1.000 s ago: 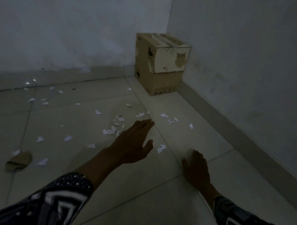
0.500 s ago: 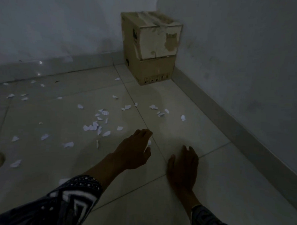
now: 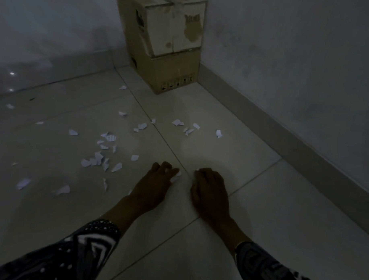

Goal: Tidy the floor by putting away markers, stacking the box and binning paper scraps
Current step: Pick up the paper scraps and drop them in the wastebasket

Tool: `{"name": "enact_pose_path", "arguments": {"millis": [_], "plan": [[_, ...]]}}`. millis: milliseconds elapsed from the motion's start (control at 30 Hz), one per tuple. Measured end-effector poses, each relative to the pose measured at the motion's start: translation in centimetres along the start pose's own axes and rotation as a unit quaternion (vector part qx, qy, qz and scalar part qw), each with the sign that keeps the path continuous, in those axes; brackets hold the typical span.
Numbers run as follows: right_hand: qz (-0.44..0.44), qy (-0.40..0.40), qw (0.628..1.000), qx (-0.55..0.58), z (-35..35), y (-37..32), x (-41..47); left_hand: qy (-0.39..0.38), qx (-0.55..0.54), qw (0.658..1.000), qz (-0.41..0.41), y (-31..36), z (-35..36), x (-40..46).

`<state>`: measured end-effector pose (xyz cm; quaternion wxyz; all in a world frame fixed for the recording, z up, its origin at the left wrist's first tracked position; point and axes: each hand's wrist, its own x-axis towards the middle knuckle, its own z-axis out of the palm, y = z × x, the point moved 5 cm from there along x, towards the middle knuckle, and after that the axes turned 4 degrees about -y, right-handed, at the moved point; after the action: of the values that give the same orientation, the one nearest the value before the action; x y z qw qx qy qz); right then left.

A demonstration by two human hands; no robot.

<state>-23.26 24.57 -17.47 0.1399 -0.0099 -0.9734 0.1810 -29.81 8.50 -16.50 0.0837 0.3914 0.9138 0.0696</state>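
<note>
Left hand (image 3: 154, 187) lies low on the floor, its curled fingertips pinching a small white paper scrap (image 3: 176, 177). Right hand (image 3: 209, 189) rests just beside it, fingers bent down onto the tile; whether it holds anything I cannot tell. The job in hand looks like picking up paper. Next comes lifting that scrap and reaching for more. Many torn white bits (image 3: 99, 157) lie ahead and out past the left hand. Stacked boxes (image 3: 168, 45) stand far ahead in the corner.

box (image 3: 162, 42) top beyond upper edge
</note>
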Motion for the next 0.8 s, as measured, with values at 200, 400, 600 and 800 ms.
{"name": "enact_pose_path", "arguments": {"millis": [200, 400, 600, 800], "plan": [[-0.006, -0.089, 0.994, 0.058, 1.3, -2.5, 1.3, 0.037, -0.044, 0.998, 0.006, -0.5, -0.5, 0.7], [0.052, -0.120, 0.983, 0.129, 1.0, -2.3, 2.2, 0.106, -0.034, 0.994, -0.017, 0.1, 0.0, 0.5], [0.094, -0.166, 0.976, 0.102, 0.7, -2.2, 1.8, 0.103, -0.026, 0.992, -0.063, 1.3, 0.4, 0.2], [0.115, -0.166, 0.979, 0.028, 2.1, -2.3, 1.1, 0.046, -0.016, 0.992, -0.116, 1.1, 2.1, -0.1]]}}
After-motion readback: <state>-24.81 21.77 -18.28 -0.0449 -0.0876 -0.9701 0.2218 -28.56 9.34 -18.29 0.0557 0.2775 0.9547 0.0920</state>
